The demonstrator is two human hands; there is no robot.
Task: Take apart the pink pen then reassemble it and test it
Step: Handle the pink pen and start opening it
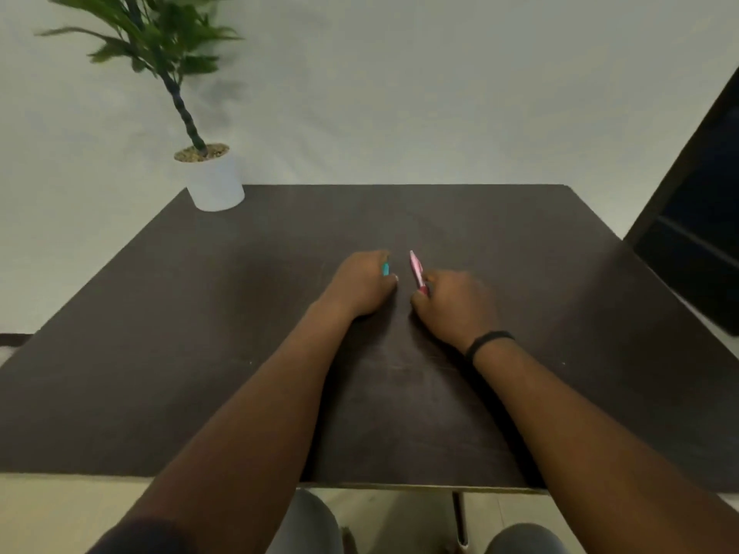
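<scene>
Both hands rest near the middle of the dark table [200, 313]. My right hand [454, 303] grips the pink pen [417, 270] by its lower end; the pen slants up and away to the left, its pale tip free. My left hand [362, 283] is closed around a small teal piece [385, 269], of which only a short bit shows between the fingers. The two hands sit a small gap apart and do not touch. What the teal piece is, I cannot tell.
A potted green plant in a white pot [214, 181] stands at the table's far left corner. A dark panel [704, 217] leans at the right edge. My knees and a table leg [460, 517] show below the near edge.
</scene>
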